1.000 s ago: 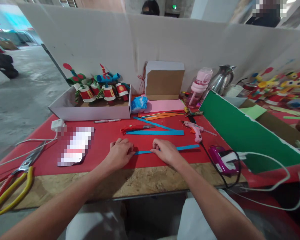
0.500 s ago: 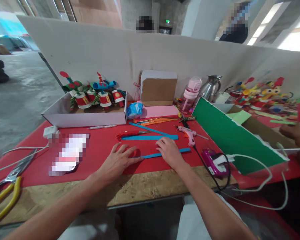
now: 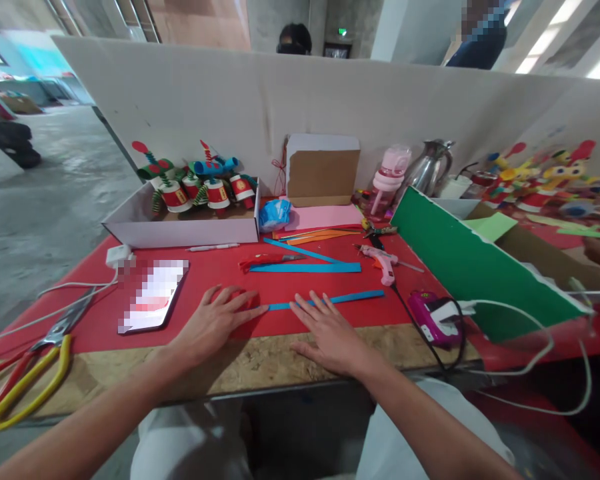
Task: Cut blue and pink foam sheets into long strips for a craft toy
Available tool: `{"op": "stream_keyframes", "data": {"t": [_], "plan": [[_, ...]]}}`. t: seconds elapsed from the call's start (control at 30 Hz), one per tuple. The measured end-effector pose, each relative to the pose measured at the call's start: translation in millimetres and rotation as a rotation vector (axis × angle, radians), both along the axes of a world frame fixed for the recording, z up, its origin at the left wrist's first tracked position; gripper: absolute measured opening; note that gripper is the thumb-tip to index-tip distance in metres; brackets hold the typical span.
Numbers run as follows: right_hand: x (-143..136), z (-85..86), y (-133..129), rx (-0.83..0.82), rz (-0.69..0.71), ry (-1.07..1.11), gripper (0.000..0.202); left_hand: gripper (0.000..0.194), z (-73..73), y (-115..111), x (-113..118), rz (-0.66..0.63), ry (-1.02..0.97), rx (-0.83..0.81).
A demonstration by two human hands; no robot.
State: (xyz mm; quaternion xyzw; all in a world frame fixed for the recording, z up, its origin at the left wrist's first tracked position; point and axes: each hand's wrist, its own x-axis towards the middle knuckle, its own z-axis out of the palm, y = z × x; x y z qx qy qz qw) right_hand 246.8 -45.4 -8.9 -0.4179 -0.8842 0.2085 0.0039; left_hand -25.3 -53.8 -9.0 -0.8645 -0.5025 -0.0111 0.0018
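Blue strip (image 3: 359,296) laid out near the worktop's (image 3: 260,360) front edge, touched by left hand (image 3: 211,325) and right hand (image 3: 334,337), both spread, nothing gripped; blue paper (image 3: 305,268) beyond, untouched!

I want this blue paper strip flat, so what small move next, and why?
I'd perhaps slide your right hand along the narrow blue paper strip toward its right end: your left hand touches the left end, and no hand covers the right end.
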Motion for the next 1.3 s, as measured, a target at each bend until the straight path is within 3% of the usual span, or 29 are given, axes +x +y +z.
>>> {"op": "stream_keyframes", "data": {"t": [0.07,0.13,0.23,0.37,0.43,0.53,0.67,0.93,1.03,1.17,1.3], "plan": [[-1,-0.2,0,0.007,-0.004,0.008,0.075,0.054,2.6,-8,-6,0.041,0.027,0.025],[-2,-2.1,-1,0.016,-0.009,0.011,0.074,0.053,4.0,-15,5,0.035,0.013,0.042],[-4,-6.3,-2,0.044,-0.014,0.015,0.073,0.052,-1.7,-23,45,-0.012,-0.106,0.035],[-4,-9.3,-1,0.082,-0.004,0.016,0.069,0.073,-20.0,-26,85,-0.038,-0.188,-0.028],[-1,-8.2,-1,0.070,-0.003,0.007,0.068,0.078,-29.3,-28,83,-0.020,-0.175,-0.023],[6,-4.6,0,0.041,0.004,0.003,0.071,0.077,-38.5,-32,62,0.010,-0.150,0.039],[21,-0.4,1,0.021,-0.023,-0.019,0.070,0.073,-39.6,-36,40,0.032,-0.118,0.079],[58,-0.3,10,-0.041,-0.040,-0.027,0.064,0.072,-37.9,-34,45,0.071,-0.099,0.088],[69,-4.5,17,0.065,-0.088,0.005,0.061,0.071,-38.2,-34,45,0.076,-0.087,0.094],[74,-5.7,28,0.324,-0.218,0.068,0.046,0.065,-31.1,-31,42,0.067,-0.068,0.071],[66,0.3,33,0.347,-0.276,0.031,0.021,0.047,-16.6,-20,38,0.083,-0.059,0.030]]}}
